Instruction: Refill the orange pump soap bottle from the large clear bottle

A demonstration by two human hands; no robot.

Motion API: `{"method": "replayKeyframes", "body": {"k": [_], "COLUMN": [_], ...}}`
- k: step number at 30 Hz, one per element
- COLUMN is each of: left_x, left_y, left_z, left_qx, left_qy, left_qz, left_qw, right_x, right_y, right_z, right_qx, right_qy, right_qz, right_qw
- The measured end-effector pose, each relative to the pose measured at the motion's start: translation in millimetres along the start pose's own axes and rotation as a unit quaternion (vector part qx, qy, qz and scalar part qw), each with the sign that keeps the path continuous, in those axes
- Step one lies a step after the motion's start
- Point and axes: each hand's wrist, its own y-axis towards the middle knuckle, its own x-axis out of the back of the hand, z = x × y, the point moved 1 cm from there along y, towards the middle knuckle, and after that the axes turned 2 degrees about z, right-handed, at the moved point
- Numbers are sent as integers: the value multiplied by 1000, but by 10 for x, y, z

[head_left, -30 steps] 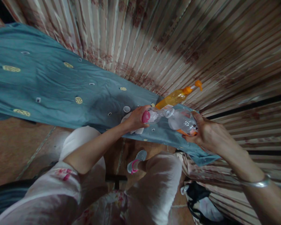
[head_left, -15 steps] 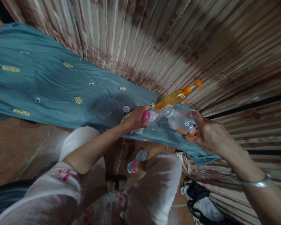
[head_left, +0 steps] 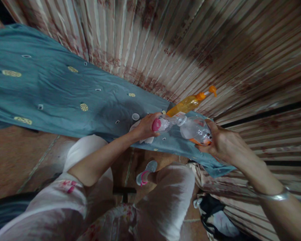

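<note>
My left hand (head_left: 147, 126) is closed around a small clear plastic bottle (head_left: 167, 123) with a round pink patch at its near end. Opposite it, my right hand (head_left: 217, 139) grips a larger clear bottle (head_left: 194, 129) marked with orange and dark dots. Both bottles lie roughly level, and their necks meet at a white ring (head_left: 181, 120). Whether liquid passes between them I cannot tell. Just behind stands a pump bottle (head_left: 187, 104) of yellow-orange liquid with an orange pump head. A white round cap (head_left: 135, 116) lies left of my left hand.
A teal cloth (head_left: 65, 90) with pineapple prints covers the long narrow table. Something white and crumpled (head_left: 148, 140) lies under my left wrist. Pleated curtains (head_left: 145, 43) hang behind and to the right. A black-and-white bag-like item (head_left: 215, 214) sits on the floor at lower right.
</note>
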Motion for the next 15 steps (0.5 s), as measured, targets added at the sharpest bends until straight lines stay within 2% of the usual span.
{"method": "replayKeyframes", "body": {"k": [9,15], "left_x": [15,19], "left_y": [-13,-5], "left_z": [-27,-23], "left_qx": [9,8], "left_qy": [0,0], "left_qz": [-3,2], "left_qw": [1000,1000], "right_x": [-14,25], "right_y": [0,-1], "right_z": [-11,16], "right_qx": [11,-5], "right_qy": [8,-3], "right_qz": [-20,7], "right_qw": [1000,1000]}}
